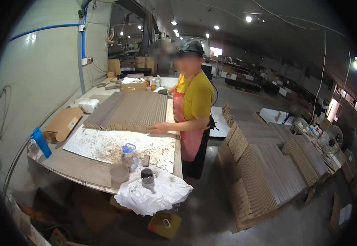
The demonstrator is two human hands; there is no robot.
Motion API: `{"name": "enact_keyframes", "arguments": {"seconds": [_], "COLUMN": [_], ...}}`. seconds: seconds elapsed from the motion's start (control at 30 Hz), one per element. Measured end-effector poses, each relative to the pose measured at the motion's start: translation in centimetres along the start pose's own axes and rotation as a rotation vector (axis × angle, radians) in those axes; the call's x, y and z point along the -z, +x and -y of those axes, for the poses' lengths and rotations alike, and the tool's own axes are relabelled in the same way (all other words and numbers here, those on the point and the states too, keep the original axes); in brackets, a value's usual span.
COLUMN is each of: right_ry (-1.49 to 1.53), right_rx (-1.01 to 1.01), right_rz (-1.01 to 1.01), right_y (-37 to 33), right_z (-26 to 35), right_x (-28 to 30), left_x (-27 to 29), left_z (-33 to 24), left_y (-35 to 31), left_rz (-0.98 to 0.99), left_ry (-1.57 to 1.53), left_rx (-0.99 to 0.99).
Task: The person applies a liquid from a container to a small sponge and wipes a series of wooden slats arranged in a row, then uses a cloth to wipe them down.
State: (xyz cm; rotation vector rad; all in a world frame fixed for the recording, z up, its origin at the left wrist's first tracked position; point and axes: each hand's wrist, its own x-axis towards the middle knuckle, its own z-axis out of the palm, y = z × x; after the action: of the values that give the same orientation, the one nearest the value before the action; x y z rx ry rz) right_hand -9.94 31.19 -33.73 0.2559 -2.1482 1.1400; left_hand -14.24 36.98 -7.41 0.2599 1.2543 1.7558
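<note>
Board stack (131, 110), co-worker's hand (158, 128) at edge, aisle (209, 186) nearby

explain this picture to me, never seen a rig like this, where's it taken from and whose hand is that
No machine here: a person wears two fisheye cameras on the head, and this picture comes from the left one, so edges bend. The wearer's own hands are out of view, so what they hold can't be told. The fingers at the edge of the stacked brown boards belong to a co-worker in yellow, standing beside the work table. Nearer are a blue-handled clear jug and, on crumpled white plastic, a dark container.
</note>
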Motion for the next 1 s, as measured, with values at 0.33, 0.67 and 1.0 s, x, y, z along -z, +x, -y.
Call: {"name": "enact_keyframes", "arguments": {"seconds": [0.33,0.67,1.0], "right_ry": [0.056,0.207,0.206], "right_rx": [0.034,0.149,0.036], "right_rz": [0.028,0.074,0.199], "right_y": [-0.7,-1.7,-2.4], "right_z": [1.9,6.4,9.7], "right_x": [-1.6,-4.8,-3.5], "left_x": [0.7,1.3,3.6], "left_z": [-0.4,-2.2,-3.1], "left_y": [-1.2,-4.6,-8.4], "left_rz": [-0.078,-0.236,-0.356], "left_ry": [-0.021,-0.039,-0.113], "left_rx": [-0.046,-0.139,-0.245]}}
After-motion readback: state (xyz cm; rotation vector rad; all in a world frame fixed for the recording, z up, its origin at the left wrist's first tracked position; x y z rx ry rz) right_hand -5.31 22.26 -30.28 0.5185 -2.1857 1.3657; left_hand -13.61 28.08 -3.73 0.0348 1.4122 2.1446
